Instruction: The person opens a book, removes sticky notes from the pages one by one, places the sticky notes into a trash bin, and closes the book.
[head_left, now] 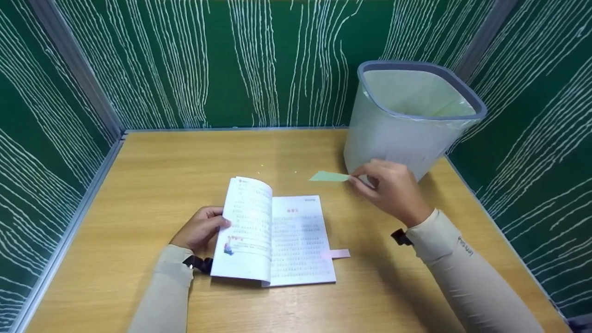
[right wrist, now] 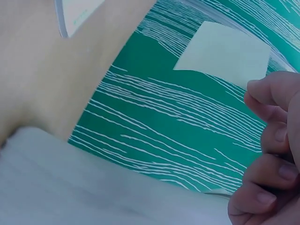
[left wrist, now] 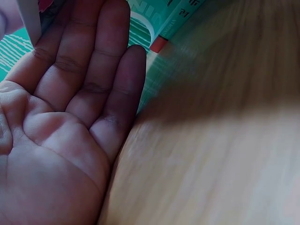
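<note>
An open book (head_left: 299,240) lies on the wooden table, its left side raised and curving at the spine. My left hand (head_left: 198,230) grips that left side, thumb on the printed page and fingers behind it. The left wrist view shows the palm (left wrist: 56,150) turned up beside the book's green cover (left wrist: 176,16). Between thumb and forefinger, my right hand (head_left: 391,188) pinches a pale green sticky note (head_left: 329,176) by one corner, above the table and in front of the bin. The same note (right wrist: 225,52) looks squarish and blank in the right wrist view.
A pink paper tab (head_left: 341,253) sticks out from the book's right edge. At the back right stands a tall bin (head_left: 393,134) with a grey-blue rim and a liner. Green panels (head_left: 222,64) with white wavy lines wall the table (head_left: 185,162) on three sides.
</note>
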### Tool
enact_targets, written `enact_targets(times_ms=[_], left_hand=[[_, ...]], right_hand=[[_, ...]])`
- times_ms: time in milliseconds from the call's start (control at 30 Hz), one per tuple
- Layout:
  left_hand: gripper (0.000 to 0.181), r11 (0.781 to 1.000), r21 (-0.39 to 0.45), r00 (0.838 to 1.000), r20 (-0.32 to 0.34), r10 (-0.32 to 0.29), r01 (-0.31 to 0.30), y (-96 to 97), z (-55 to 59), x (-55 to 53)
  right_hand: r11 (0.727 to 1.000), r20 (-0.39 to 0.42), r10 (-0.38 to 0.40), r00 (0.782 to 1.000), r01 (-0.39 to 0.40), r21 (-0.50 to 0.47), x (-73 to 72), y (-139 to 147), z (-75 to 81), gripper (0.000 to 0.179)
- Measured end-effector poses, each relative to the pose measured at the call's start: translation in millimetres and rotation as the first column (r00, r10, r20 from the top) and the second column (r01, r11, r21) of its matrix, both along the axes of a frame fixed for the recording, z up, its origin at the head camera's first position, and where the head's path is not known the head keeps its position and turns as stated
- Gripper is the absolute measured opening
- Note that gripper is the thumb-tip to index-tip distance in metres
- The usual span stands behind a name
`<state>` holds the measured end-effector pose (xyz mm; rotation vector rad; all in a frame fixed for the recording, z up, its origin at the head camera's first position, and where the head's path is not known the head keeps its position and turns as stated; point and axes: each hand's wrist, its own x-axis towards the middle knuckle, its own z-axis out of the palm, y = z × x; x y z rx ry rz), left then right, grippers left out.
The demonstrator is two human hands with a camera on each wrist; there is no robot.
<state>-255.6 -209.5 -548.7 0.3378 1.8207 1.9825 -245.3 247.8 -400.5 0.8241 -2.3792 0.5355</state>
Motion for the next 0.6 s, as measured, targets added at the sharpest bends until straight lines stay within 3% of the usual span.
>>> enact_targets(times_ms=[300,600], left_hand=[[0.036,1.0,-0.003,1.0,-0.009,0.018,-0.018,2.2,2.5,-0.3],[0.037,1.0,0.013,1.0,-0.003,0.009,-0.009,1.4,0.7,1.5]], right_hand=[[0.999,-0.109,-0.015,0.994,0.02,0.045,-2.5,10.8,34.7,0.007],[0.999,-0.128,-0.052,0.99,0.052,-0.009,-3.9,14.4,58.0,0.01]])
